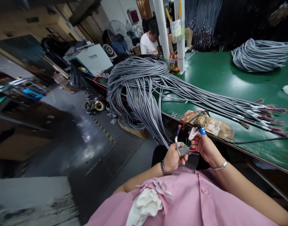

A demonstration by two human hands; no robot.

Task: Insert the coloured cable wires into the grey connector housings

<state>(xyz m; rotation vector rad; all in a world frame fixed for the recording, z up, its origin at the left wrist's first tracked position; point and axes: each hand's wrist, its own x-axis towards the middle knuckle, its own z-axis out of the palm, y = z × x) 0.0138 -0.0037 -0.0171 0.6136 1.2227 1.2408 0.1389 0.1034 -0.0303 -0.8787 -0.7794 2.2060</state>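
Close to my body, below the bench edge, my left hand (174,158) is closed round a grey cable (176,145). Grey tape covers its thumb. A white band and coloured wires (179,129) show at the cable's upper end. More thin coloured wires (193,150) fan out from the left hand toward my right hand (206,148). Its fingers are pinched at these wires; the exact contact is partly hidden. The right hand wears a blue finger cover (203,131) and a pale pink one (193,133).
A large heap of grey cables (144,75) drapes over the green bench (212,78), stripped ends lying to the right. A wooden block (214,127) sits at the bench edge. Another cable coil (259,56) lies at back right. A person (148,44) sits beyond the white posts (161,31).
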